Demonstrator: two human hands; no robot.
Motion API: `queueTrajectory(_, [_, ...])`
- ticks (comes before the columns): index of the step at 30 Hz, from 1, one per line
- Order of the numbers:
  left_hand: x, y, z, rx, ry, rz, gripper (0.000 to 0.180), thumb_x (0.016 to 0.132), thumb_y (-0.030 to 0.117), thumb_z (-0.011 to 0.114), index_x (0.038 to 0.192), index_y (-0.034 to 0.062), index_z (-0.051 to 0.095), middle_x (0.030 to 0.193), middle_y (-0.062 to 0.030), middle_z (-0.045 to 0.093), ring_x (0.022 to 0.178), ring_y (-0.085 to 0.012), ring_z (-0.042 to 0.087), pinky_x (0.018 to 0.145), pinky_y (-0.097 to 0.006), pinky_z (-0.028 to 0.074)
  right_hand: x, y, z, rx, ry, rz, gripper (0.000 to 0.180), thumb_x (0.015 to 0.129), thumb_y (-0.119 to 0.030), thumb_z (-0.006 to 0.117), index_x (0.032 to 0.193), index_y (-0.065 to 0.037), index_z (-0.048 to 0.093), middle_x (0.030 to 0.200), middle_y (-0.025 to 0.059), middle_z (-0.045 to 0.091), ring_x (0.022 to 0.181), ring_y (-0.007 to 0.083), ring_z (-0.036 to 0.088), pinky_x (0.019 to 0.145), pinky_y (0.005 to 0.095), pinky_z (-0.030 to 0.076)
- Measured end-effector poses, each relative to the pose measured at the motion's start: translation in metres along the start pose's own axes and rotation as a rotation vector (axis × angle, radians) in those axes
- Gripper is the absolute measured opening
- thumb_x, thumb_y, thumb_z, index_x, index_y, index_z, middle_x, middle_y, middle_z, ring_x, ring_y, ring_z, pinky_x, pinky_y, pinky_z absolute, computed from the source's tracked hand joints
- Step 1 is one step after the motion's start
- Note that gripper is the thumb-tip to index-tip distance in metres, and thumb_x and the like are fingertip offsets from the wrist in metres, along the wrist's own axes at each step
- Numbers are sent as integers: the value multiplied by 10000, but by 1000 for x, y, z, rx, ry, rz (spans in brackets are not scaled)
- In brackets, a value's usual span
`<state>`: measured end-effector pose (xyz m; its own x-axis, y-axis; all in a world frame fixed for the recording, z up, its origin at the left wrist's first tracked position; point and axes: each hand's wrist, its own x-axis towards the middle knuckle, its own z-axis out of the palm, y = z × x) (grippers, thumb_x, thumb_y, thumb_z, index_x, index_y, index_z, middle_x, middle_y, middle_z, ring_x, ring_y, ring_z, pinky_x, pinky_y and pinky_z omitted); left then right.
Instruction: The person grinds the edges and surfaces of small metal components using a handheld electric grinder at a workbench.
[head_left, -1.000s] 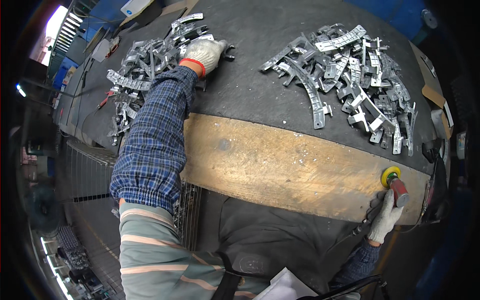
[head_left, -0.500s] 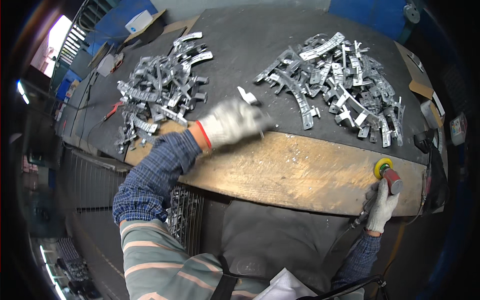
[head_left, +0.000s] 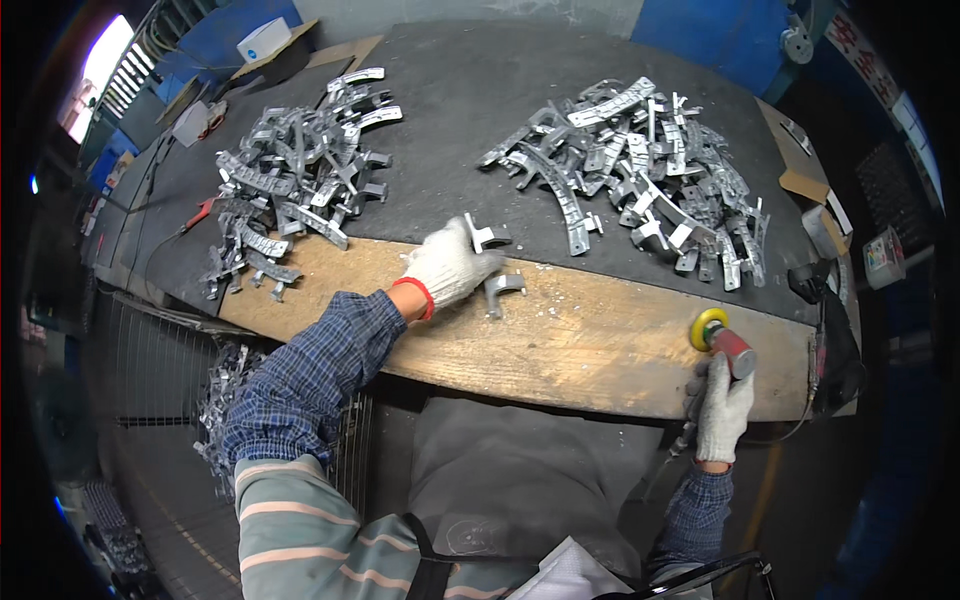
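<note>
My left hand (head_left: 452,266), in a white knitted glove, reaches over the far edge of the wooden board (head_left: 600,350) with its fingers curled. Silver metal shows on two sides of those fingers: a bracket (head_left: 487,236) above them and a bent end (head_left: 504,284) below. Whether these are one piece or two I cannot tell. At the right, my gloved right hand (head_left: 724,412) is wrapped round a small red air sander (head_left: 736,352). Its round yellow pad (head_left: 708,328) faces up and left, over the board.
A heap of silver brackets (head_left: 300,160) lies at the left of the black mat (head_left: 440,120), another heap (head_left: 650,170) at the right. A red-handled tool (head_left: 200,214) rests beside the left heap. A hose (head_left: 812,380) hangs at the right edge. Bins of parts (head_left: 225,400) stand below left.
My left hand has drawn back toward me and slowed, its fingers now curled at the metal. The right hand still holds the sander. The whole view has shifted slightly.
</note>
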<state>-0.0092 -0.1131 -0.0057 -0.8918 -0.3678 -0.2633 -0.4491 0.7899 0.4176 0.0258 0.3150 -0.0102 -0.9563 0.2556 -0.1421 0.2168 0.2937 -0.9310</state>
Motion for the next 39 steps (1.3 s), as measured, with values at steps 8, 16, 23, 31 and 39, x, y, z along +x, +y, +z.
queueTrajectory(8, [-58,38,-5,-299,-560,420,485,1115,261,642,1563,81,594,1083,-90,783,951,-237,782,885,-433,634,-42,-32,-3,33,-271,56,576,1108,-175,699,1625,-26,493,971,35,694,670,79,632,576,270,545])
queueTrajectory(16, [-83,56,44,101,-445,744,524,1097,310,644,1575,113,560,1056,-230,759,948,-454,766,820,-557,603,-57,-60,-7,-394,-524,-330,684,1014,-240,822,1539,76,517,1251,300,771,1090,398,817,945,441,645])
queueTrajectory(23, [-83,47,54,93,-391,762,508,1094,324,651,1553,132,555,1018,-228,747,912,-457,764,754,-571,597,-66,-85,1,-590,-702,-278,707,1027,-355,802,1530,45,508,1122,303,786,999,488,800,879,511,654])
queueTrajectory(31, [-83,52,52,88,-429,738,501,1087,316,663,1542,145,540,1017,-230,740,913,-459,767,742,-571,598,-59,-105,27,-811,-822,-300,760,1065,-457,728,1536,78,465,952,316,782,807,489,804,702,545,659])
queueTrajectory(39, [-81,46,57,54,-413,757,500,1085,311,669,1539,146,541,1031,-234,737,918,-457,768,747,-571,598,-63,-104,23,-835,-799,-373,723,1063,-420,742,1516,73,468,884,294,775,735,460,801,635,530,655])
